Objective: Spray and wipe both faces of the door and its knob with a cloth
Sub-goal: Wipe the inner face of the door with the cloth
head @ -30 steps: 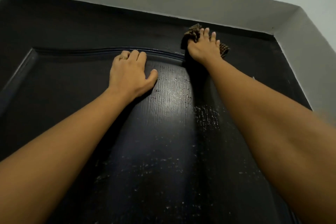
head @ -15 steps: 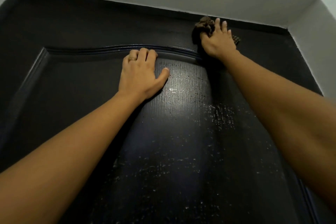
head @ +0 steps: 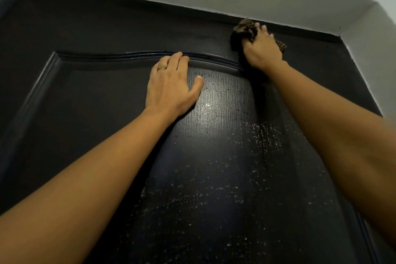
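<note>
Right hand (head: 262, 50) grips the bunched cloth (head: 244, 28), now higher, touching the door's (head: 111, 19) top edge toward its right corner. Left hand (head: 171, 85) stays flat on the panel, fingers straight. I judge the top strip nearly wiped; knob unseen.

The black, wood-grained panelled door (head: 107, 103) fills the frame, with white droplets (head: 263, 135) speckling its centre and lower right. A flat left hand (head: 171, 85) rests at centre, fingertips on the raised moulding (head: 107, 57). At upper right, the right hand (head: 261, 49) grips a brown checked cloth (head: 244, 30) against the door.
</note>
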